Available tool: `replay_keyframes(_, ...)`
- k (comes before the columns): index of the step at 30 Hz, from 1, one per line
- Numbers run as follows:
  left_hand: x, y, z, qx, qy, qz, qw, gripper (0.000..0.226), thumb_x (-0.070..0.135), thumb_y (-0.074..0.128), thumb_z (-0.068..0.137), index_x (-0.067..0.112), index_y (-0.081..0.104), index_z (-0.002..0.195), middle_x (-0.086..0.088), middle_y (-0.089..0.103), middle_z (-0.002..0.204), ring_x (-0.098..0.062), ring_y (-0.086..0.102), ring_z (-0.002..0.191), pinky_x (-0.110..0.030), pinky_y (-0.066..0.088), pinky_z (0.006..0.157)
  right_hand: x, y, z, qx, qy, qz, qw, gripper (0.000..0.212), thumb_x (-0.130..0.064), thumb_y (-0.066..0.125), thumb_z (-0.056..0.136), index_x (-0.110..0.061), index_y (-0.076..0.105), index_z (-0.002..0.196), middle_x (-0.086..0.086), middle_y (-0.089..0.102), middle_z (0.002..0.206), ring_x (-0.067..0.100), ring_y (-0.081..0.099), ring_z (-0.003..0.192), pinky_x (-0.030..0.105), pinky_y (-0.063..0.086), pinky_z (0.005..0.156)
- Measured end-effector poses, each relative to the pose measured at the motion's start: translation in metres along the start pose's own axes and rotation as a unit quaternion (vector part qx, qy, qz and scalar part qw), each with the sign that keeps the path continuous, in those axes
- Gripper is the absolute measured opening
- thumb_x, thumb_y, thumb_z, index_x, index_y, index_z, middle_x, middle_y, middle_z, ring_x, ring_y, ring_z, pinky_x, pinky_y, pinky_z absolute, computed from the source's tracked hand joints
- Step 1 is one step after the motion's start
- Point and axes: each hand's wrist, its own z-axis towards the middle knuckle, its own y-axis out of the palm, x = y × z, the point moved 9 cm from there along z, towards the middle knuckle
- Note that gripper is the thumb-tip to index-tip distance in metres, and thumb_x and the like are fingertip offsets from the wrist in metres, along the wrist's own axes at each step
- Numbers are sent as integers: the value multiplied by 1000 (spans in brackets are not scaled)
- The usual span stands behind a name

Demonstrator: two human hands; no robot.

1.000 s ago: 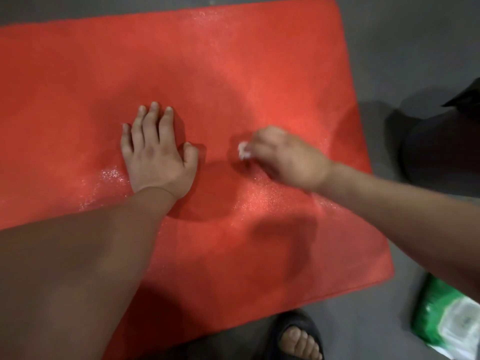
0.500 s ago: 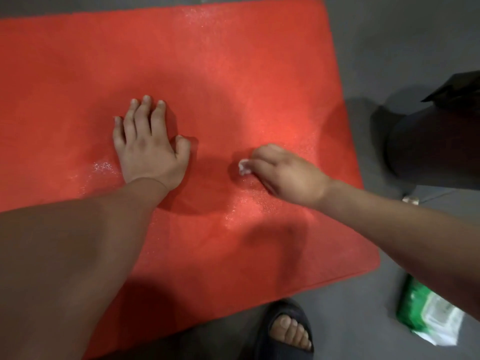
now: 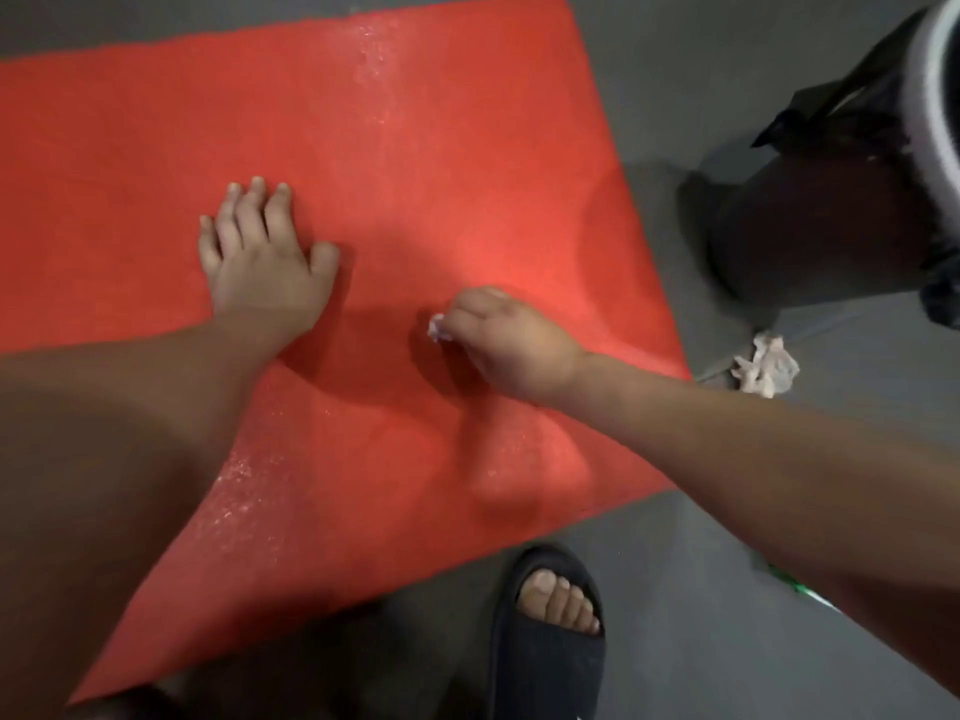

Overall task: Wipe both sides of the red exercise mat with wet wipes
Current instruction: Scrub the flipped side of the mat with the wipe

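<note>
Lying flat on the dark grey floor, the big red soft exercise mat fills most of the view. Shiny wet spots show on it near the top edge and near the bottom left. A tall dark round bin with a black bag stands on the floor just beside the mat's right edge. The left hand rests flat on the mat with its fingers straight and close together, and it holds nothing. The right hand is near the middle of the mat. A foot in a dark open-toe slipper stands on the floor just below the mat. A crumpled white used wipe lies on the floor near the bin. The right hand's curled fingers pinch a small scrunched white wet wipe, which touches the mat.
</note>
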Motion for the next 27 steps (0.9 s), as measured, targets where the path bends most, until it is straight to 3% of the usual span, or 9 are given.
replay_keyframes(3,0,0,-5,-80,-36,-3,996,73,48,39,94,20,26,160,-7,16,170,-26,5,158,-61,1,124,-10,1,-26,-18,-16,4,1000,17,-11,57,95,-14,68,107,7,60,97,30,59,91,36,48,83)
replay_keyframes(5,3,-9,-24,-95,-46,4,994,68,44,45,96,27,27,159,-4,15,169,-28,4,157,-65,0,122,2,-12,-28,-8,18,-10,1000,19,-9,56,93,-14,67,107,10,59,97,32,60,91,37,48,81)
replay_keyframes(10,18,-11,-109,-167,-12,17,986,66,48,47,100,39,21,160,1,4,171,-27,-7,157,-68,-3,120,75,-74,-21,102,186,-59,976,27,-12,48,90,-13,69,107,18,57,99,40,59,92,44,49,83)
replay_keyframes(15,11,23,-151,-298,-52,68,951,82,70,30,96,44,-14,159,8,-32,166,-27,-34,151,-65,-16,119,130,-88,-34,138,359,-72,920,29,-6,48,91,-8,65,114,20,55,117,40,57,104,40,42,91)
replay_keyframes(18,13,30,-150,-329,-45,94,939,89,78,26,93,40,-24,157,6,-41,161,-32,-40,147,-68,-17,115,103,-60,-27,115,305,-45,944,31,-8,46,88,-8,68,110,20,58,107,41,58,102,41,42,88)
replay_keyframes(21,12,30,-151,-342,-47,98,933,90,78,26,93,40,-27,155,5,-44,160,-33,-41,146,-69,-17,115,29,-19,-26,61,111,-3,992,27,-1,51,82,-7,70,102,18,62,93,38,61,89,39,44,83)
replay_keyframes(23,13,31,-151,-347,-43,104,931,91,78,25,93,40,-30,154,5,-46,158,-33,-42,145,-70,-16,115,-5,1,-40,-19,7,-6,1000,28,-5,51,84,-10,69,104,14,62,94,36,61,89,38,50,83)
replay_keyframes(25,14,33,-151,-357,-42,108,927,91,79,24,92,39,-33,152,4,-48,156,-34,-43,144,-71,-16,115,1,-2,-41,-57,-21,-41,997,29,-11,47,84,-13,67,106,12,61,97,36,61,92,41,53,84)
replay_keyframes(27,13,33,-151,-365,-43,113,923,92,79,23,92,39,-35,152,3,-49,156,-35,-44,144,-71,-16,115,39,-24,-28,-18,47,-64,997,28,-12,45,86,-13,67,104,14,59,98,37,59,95,41,50,84)
